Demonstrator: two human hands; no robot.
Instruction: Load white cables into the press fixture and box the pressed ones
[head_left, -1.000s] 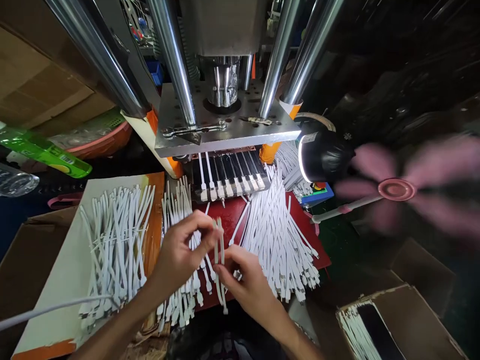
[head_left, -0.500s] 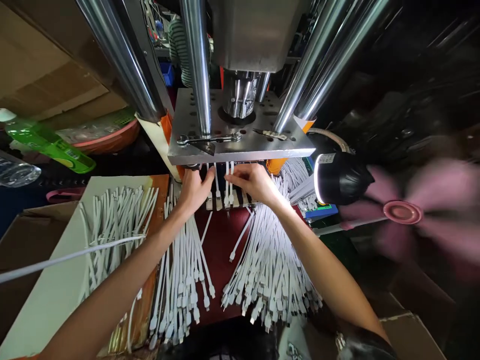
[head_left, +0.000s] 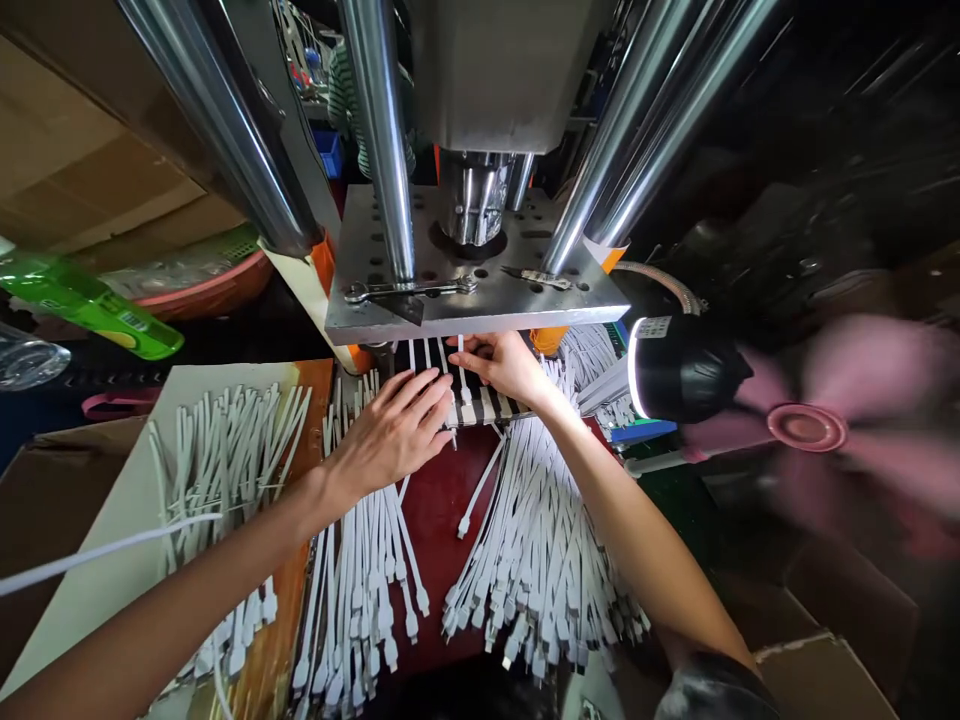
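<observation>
My left hand (head_left: 394,430) lies flat with fingers stretched over the left side of the black slotted fixture (head_left: 495,405) under the steel press plate (head_left: 472,300). My right hand (head_left: 504,365) reaches under the plate edge and pinches a white cable piece (head_left: 463,375) lying in a slot. Several white cable pieces sit in the fixture's slots. Piles of white cable pieces lie below: one heap (head_left: 540,540) to the right on the red mat (head_left: 439,510), another (head_left: 360,580) in the middle, a third (head_left: 225,470) on the cardboard sheet at left.
Chrome press columns (head_left: 379,140) rise above the plate, which carries a wrench (head_left: 409,290). A black lamp (head_left: 686,370) and a spinning pink fan (head_left: 810,425) stand to the right. A green bottle (head_left: 82,300) and cardboard boxes (head_left: 832,670) flank the bench.
Both hands went from the front of the mat, holding cable pieces, up to the fixture. Since half a second ago the left hand drew back and flattened; the right stays pinching at the slots.
</observation>
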